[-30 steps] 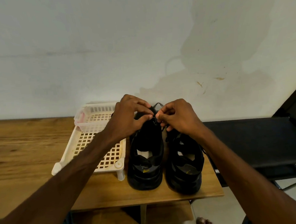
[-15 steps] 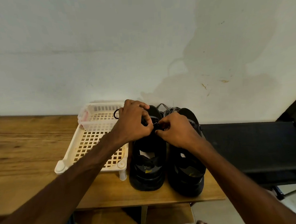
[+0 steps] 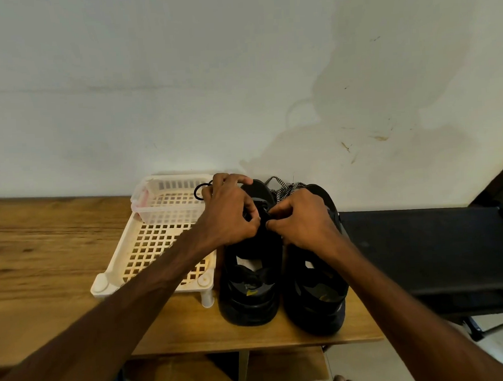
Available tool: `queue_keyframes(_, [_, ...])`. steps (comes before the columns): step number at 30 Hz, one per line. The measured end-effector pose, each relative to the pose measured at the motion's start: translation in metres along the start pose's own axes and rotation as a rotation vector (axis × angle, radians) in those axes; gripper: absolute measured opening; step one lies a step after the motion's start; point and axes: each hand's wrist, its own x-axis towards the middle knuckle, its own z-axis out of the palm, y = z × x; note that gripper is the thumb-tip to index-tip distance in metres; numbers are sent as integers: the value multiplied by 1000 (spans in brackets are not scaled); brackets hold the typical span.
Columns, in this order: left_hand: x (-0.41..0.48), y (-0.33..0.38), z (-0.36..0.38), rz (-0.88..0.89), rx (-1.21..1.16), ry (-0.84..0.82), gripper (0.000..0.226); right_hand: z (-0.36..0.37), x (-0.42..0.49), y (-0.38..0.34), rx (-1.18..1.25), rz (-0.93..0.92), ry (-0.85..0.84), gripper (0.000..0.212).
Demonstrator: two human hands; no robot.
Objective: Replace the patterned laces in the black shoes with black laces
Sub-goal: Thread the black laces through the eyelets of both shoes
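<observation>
Two black shoes are set side by side at the near right end of a brown wooden table (image 3: pixel 42 262), heels near and toes far. The left black shoe (image 3: pixel 249 278) is being worked on at its far part. The left hand (image 3: pixel 231 215) is laid over it with the fingers curled round a thin black lace (image 3: pixel 198 190), and a loop of it is seen poking out to the left. The right hand (image 3: pixel 302 219) is held above the right black shoe (image 3: pixel 315 289), with thumb and finger pinched tight on the same lace. A black-and-white patterned lace (image 3: pixel 285 188) is heaped just behind the shoes' toes. A cream plastic rack with square holes (image 3: pixel 147 246) is placed just left of the shoes, and a small clear plastic basket (image 3: pixel 171 207) is set on its far end. A flat black bench (image 3: pixel 424 247) is seen to the right.
</observation>
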Motion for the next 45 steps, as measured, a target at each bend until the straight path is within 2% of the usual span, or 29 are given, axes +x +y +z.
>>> queue_keyframes(7, [-1,1,2,11,31,7,4,-2,-1,1,0,-7,-15,24])
queue_keyframes(15, [-2,3,7,-11,14,19,4,-4,-2,-1,-19,6,-3,15])
queue_keyframes(21, [-3,4,8,-12,9,1,1,-2,-2,-2,9,42,35,19])
queue_keyframes(30, [-3,3,4,127,67,45,4,-2,-4,-3,-13,58,49,25])
queue_keyframes(38, [-3,5,10,-60,58,47,3,0,-5,-6,-117,18,45,20])
queue_keyframes(45, [-4,7,5,85,14,60,3,5,-5,-5,-57,26,116,31])
